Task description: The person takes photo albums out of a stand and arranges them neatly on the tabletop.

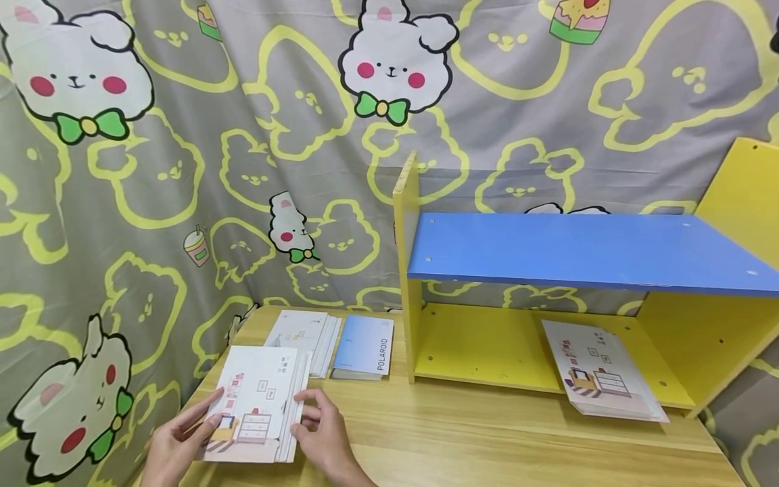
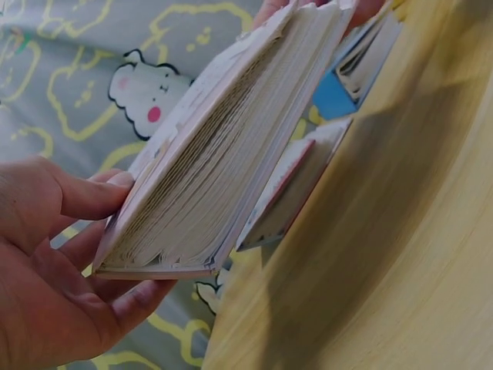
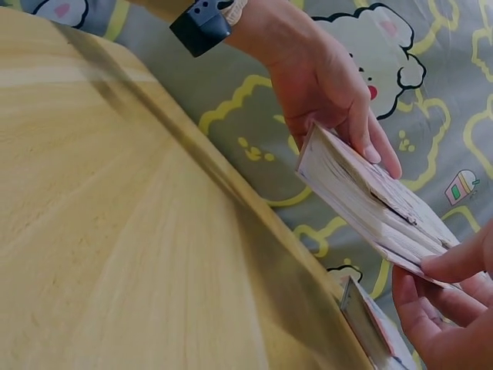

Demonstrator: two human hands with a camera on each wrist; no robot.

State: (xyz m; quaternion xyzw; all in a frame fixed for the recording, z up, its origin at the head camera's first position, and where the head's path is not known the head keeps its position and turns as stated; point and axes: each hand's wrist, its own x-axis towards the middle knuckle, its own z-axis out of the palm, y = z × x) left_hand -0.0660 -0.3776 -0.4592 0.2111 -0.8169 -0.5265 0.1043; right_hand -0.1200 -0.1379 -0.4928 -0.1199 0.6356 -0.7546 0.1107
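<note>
Faces a grey fabric curtain [image 1: 341,166] printed with yellow outlines and white rabbit heads, behind a pale wood-grain tabletop [image 1: 438,433]. Holds between both hands, tilted and raised off the tabletop, a thick, white-covered, rectangular book bundle [image 1: 252,392] with a printed room scene of drawers and picture frames. Cannot tell one volume from several stacked ones. Grasps its left edge with the left hand [image 1: 178,438], thumb on the cover, fingers beneath. Pinches its right edge with the right hand [image 1: 325,433], between thumb and fingers. Just beyond the hands, has a second white-covered book stack [image 1: 296,330], partly hidden in the head view. Beyond the right hand, beside that stack, has a blue rectangular album lettered POLAROID [image 1: 363,345]. Farther off, right of the right hand, has a yellow-sided shelf unit [image 1: 409,291] with a blue upper board [image 1: 572,250]. On its yellow bottom board [image 1: 487,341], well apart from both hands, has another white-covered book [image 1: 602,372] with a matching scene, lying aslant and jutting past the front edge.
</note>
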